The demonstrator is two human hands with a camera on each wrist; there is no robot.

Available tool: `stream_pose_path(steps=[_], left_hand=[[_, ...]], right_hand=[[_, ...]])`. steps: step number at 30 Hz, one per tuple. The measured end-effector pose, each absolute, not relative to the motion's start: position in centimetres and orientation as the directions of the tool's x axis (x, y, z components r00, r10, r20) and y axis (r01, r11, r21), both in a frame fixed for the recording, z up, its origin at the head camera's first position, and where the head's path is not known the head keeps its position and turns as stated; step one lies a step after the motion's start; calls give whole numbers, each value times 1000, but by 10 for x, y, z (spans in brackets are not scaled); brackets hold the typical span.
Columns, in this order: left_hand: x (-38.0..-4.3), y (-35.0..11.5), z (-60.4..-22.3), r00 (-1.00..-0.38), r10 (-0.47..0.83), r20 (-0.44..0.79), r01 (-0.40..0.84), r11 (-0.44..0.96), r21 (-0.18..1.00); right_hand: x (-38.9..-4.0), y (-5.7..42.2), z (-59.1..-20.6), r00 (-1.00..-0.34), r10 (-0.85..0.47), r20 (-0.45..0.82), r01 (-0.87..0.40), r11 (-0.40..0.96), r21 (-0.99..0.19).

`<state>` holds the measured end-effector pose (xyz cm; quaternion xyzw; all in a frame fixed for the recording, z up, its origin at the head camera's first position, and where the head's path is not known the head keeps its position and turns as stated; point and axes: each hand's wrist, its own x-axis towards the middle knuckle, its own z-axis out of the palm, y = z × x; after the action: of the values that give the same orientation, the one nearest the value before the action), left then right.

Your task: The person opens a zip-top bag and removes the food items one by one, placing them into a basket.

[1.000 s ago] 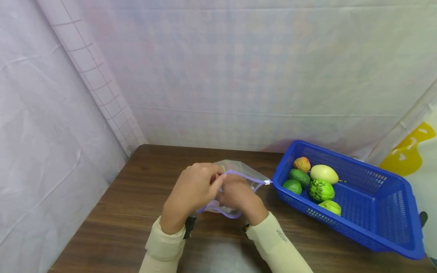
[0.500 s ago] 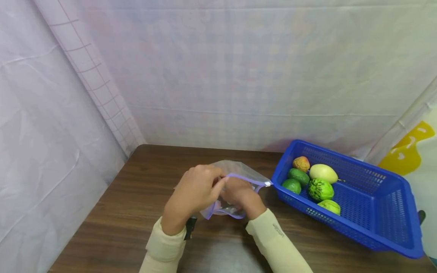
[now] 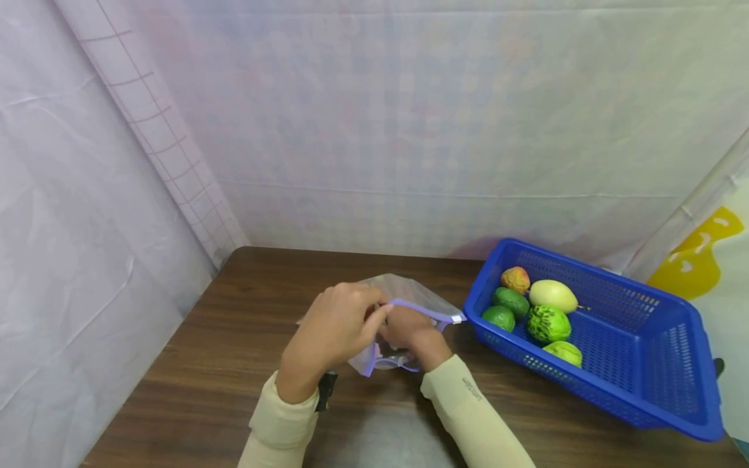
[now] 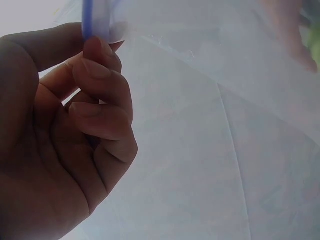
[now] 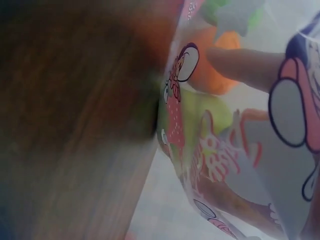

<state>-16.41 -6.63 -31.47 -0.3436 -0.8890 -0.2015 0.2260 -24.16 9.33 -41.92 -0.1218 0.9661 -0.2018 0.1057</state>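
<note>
A clear zip bag (image 3: pixel 398 286) with a purple rim stands at the middle of the table, its mouth towards me. My left hand (image 3: pixel 336 325) pinches the purple rim (image 4: pixel 96 19) between thumb and forefinger, the other fingers curled beneath. Through the bag's mouth reaches my right hand (image 3: pixel 409 326), its fingers largely hidden in the head view. The right wrist view looks through the printed plastic: an orange round item (image 5: pixel 212 60) and a yellow-green item (image 5: pixel 202 107) lie inside. Fingers (image 5: pixel 245 67) of the right hand lie against or near them; whether they grip one cannot be made out.
A blue plastic basket (image 3: pixel 591 396) stands at the right, close to the bag's zip end. Several fruits or vegetables lie in it, among them a pale yellow one (image 3: pixel 552 296) and a dark-striped green one (image 3: pixel 548 324). White sheeting (image 3: pixel 409 130) closes off the back.
The near edge of the bag's mouth has shifted right and narrowed. My right hand has moved slightly deeper into the bag; my left hand keeps hold of the rim.
</note>
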Motion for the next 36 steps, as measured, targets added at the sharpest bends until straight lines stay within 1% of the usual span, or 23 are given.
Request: stream_pose_path(steps=[4, 9, 12, 16, 22, 29, 36], left_hand=[[-164, -66, -314, -658, 520, 545, 704, 681, 200], [-164, -67, -315, -660, 517, 546, 703, 682, 204], [-164, -66, -314, -668, 517, 535, 700, 681, 216], [-164, -66, -315, -676, 520, 523, 698, 679, 227], [-165, -67, -315, -676, 521, 522, 702, 671, 240], [-165, -66, -315, -677, 529, 512, 705, 665, 246], [-164, -66, -314, -672, 533, 514, 711, 659, 246]], right_hand=[[-245, 92, -425, -951, -285, -119, -224, 902, -368], [-244, 89, -425, -950, -304, -68, -277, 925, -260], [-243, 88, -426, -957, -286, -55, -267, 937, -227], [-242, 87, -428, -964, -262, -52, -242, 938, -247], [-242, 86, -432, -960, -278, -27, -263, 933, -245], [-242, 86, -432, -960, -277, -37, -259, 933, -251], [-240, 84, -430, -960, -277, -42, -262, 940, -221]])
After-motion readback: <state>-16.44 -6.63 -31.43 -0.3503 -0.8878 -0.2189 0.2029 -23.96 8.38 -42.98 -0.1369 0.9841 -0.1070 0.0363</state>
